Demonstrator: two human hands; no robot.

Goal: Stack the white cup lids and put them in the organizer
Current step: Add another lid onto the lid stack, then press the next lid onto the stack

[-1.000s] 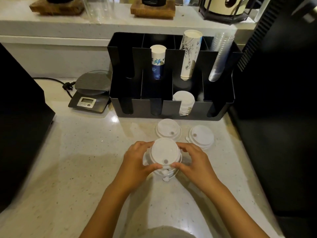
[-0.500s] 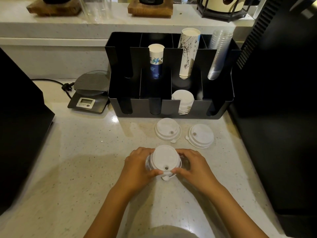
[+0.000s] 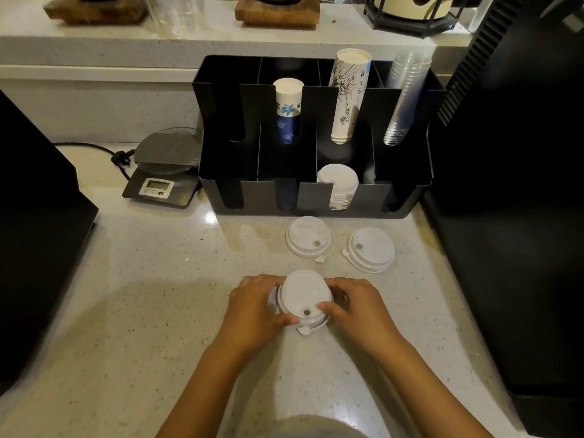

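A short stack of white cup lids rests on the pale counter in front of me. My left hand grips its left side and my right hand grips its right side, thumbs on top. Two single white lids lie loose behind it: one lid in the middle and another lid to its right. The black organizer stands behind them, and a stack of white lids sits in its third front slot.
The organizer's back slots hold a blue-printed paper cup stack, a tall white paper cup stack and clear plastic cups. A small digital scale sits to the organizer's left. Dark machines flank the counter on the left and right.
Both hands have pressed the lid stack down and together; it now sits lower and more compact on the counter. The two loose lids have not moved.
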